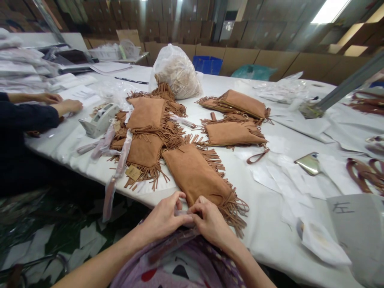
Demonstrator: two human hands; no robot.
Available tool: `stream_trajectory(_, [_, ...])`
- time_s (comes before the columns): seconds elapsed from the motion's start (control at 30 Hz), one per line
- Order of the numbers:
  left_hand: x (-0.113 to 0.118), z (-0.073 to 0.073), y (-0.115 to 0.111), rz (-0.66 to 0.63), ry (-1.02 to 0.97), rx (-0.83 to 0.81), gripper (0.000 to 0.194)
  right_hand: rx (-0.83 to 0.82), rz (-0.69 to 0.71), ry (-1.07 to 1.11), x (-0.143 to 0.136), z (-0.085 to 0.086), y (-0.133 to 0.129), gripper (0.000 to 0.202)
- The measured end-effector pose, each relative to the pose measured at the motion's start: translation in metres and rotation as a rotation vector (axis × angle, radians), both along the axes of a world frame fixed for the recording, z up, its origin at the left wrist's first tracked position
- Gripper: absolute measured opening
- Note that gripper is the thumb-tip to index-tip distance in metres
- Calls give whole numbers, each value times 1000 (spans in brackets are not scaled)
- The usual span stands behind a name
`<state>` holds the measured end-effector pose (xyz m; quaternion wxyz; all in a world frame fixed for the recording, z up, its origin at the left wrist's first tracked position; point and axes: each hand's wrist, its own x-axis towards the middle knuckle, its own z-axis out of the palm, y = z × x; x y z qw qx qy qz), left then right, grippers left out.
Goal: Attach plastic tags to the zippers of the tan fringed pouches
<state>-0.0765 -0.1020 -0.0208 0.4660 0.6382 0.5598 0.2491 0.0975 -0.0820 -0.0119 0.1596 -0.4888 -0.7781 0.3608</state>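
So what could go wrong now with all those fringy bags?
The wrapped strap hangs over the edge of the table, so it might get bumped or slide off. The clear plastic pinched between the left hand and the right hand could slip or tear. And the nearest bag's fringe spreads out beside the right hand, so strands might get tangled.

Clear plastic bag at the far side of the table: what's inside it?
The plastic bag holds a bulky mass of pale, stringy-looking material, blurred by the plastic. Its middle and underside are hidden, and brown fringe covers its lower left.
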Motion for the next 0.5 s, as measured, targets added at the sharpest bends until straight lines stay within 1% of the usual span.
stream_trajectory(0.03, [0, 1, -2, -42, 74, -1, 24, 17, -7, 14, 0, -1, -1, 18])
stream_trajectory(0.07, [0, 1, -4, -81, 131, -3, 19, 34, -15, 30, 0, -3, -1, 18])
stream_trajectory(0.17, [1, -5, -8, -144, 186, -22, 29, 89, -16, 77, 0, -8, -4, 19])
stream_trajectory(0.27, [2, -10, -10, -148, 215, 5, 28, 159, 7, 87, 2, -7, -7, 17])
stream_trajectory(0.3, [2, -11, -10, -143, 232, 17, 26, 181, 27, 88, 3, -5, -7, 19])
stream_trajectory(0.4, [3, -11, -10, -138, 261, 40, 23, 223, 128, 90, 3, 0, -9, 43])
stream_trajectory(0.43, [2, -10, -10, -143, 260, 46, 22, 229, 161, 78, 2, 1, -9, 47])
stream_trajectory(0.5, [2, -7, -10, -156, 258, 65, 21, 242, 184, 35, 1, 1, -9, 47])
